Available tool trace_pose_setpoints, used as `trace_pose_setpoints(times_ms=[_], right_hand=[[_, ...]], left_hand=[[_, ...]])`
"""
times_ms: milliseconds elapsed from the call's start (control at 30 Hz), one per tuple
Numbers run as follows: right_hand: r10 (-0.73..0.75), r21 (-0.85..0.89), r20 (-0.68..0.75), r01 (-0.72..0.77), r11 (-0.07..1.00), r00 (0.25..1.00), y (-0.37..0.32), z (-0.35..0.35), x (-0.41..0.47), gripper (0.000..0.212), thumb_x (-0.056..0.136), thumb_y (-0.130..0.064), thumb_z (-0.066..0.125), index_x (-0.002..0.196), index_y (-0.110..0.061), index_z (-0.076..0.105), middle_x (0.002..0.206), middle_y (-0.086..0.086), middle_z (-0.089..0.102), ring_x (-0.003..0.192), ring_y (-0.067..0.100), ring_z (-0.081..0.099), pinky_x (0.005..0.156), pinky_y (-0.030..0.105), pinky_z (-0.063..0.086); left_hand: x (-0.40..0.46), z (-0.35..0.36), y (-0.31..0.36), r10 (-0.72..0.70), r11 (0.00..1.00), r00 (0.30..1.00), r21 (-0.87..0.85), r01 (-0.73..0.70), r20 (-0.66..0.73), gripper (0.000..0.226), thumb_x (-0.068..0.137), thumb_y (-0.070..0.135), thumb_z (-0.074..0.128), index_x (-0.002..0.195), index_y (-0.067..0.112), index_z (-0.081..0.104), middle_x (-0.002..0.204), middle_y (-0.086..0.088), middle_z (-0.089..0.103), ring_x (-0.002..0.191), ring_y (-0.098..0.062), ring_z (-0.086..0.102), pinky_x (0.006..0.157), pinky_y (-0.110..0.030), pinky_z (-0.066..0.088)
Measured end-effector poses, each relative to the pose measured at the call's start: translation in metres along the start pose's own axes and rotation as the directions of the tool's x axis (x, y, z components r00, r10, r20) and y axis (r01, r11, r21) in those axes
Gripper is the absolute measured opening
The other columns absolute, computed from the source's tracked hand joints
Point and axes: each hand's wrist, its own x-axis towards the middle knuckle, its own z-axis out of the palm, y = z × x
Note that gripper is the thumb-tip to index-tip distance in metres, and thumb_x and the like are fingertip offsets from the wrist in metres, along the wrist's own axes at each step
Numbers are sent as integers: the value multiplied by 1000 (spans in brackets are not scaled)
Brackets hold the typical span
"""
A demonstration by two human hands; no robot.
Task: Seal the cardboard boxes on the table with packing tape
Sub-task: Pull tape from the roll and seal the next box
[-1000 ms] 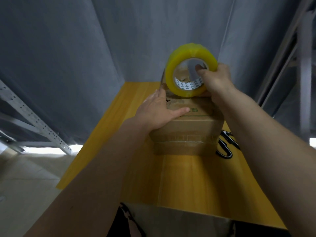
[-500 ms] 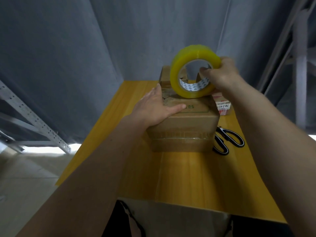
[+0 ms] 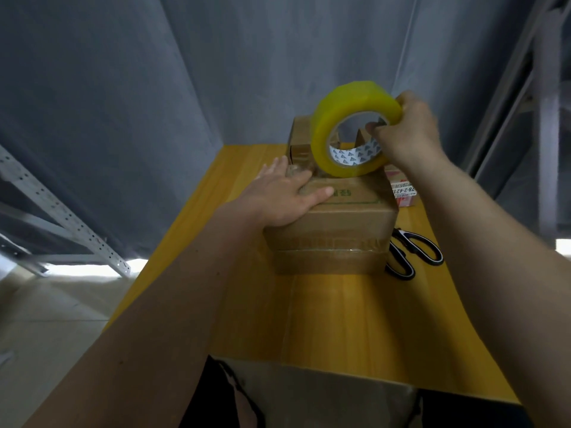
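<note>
A brown cardboard box (image 3: 333,230) stands in the middle of the yellow table (image 3: 340,319), with clear tape round its front face. My left hand (image 3: 284,196) lies flat on the left part of its top, fingers straight. My right hand (image 3: 408,131) grips a yellow roll of packing tape (image 3: 349,109), thumb through the core, holding it upright over the box's far edge. A second cardboard box (image 3: 301,137) stands behind, partly hidden by the roll.
Black-handled scissors (image 3: 411,251) lie on the table just right of the box. A small red and white carton (image 3: 401,193) sits behind them. Grey curtains hang at the back, a metal rack frame (image 3: 61,217) stands on the left.
My view has tilted, so the rear box, scissors and small carton come into sight. My right hand has kept the roll above the box's far edge; my left hand stays pressed on top.
</note>
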Motion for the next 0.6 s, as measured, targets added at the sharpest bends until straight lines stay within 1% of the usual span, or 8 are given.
trace_pose_setpoints(times_ms=[67,100,133,200,267,367,467,600], right_hand=[[70,93,-12,-68,993,997,5,10,-5,41,82,-26,71,116,-11,54,115,9,62,108,29,59,93,47,50],[108,137,-12,-105,985,994,7,16,-8,44,80,-27,72,117,-10,56,116,9,62,109,29,59,94,46,50],[134,173,-13,-130,976,991,8,22,-10,44,80,-26,72,118,-10,58,117,10,63,110,29,59,95,46,49],[161,257,-16,-152,955,987,8,29,-11,39,82,-26,69,116,-8,61,115,11,64,108,29,60,95,45,49],[188,315,-17,-173,933,982,6,31,-11,37,83,-28,69,114,-8,62,112,10,66,104,28,62,94,45,50],[191,344,-15,-174,923,982,8,32,-9,32,84,-26,70,112,-12,64,106,6,67,99,24,64,91,44,53],[198,374,-16,-178,910,980,9,33,-9,27,82,-19,70,108,-15,64,105,5,68,96,23,65,90,43,54],[202,381,-27,-177,908,979,10,32,-9,29,82,-19,70,110,-14,64,105,6,68,97,23,65,89,42,54]], left_hand=[[2,0,6,-6,998,1000,64,5,17,69,93,69,13,153,36,15,161,-17,-5,149,-31,-7,119,-42,-5],[1,1,11,8,995,1000,96,-9,6,65,97,63,13,152,31,21,161,-19,4,149,-33,0,120,-43,-1],[0,2,16,39,993,999,114,-36,-23,61,100,56,15,148,23,32,158,-19,19,147,-34,13,120,-44,8],[-5,3,22,115,990,987,95,-105,-114,49,104,43,21,130,13,49,138,-14,48,131,-29,39,110,-41,28],[-11,2,20,162,986,975,58,-155,-153,45,105,38,23,129,13,51,133,-10,52,126,-24,44,105,-39,32],[-14,0,18,152,982,983,131,-138,-102,55,103,46,18,142,14,41,149,-9,40,140,-23,32,114,-41,28],[-15,5,22,-3,982,998,187,14,-60,75,99,58,7,153,8,17,161,-12,12,149,-25,9,119,-42,11],[-16,9,25,-202,959,976,183,214,-80,90,92,69,2,152,2,3,160,-21,1,149,-33,1,119,-43,5]])
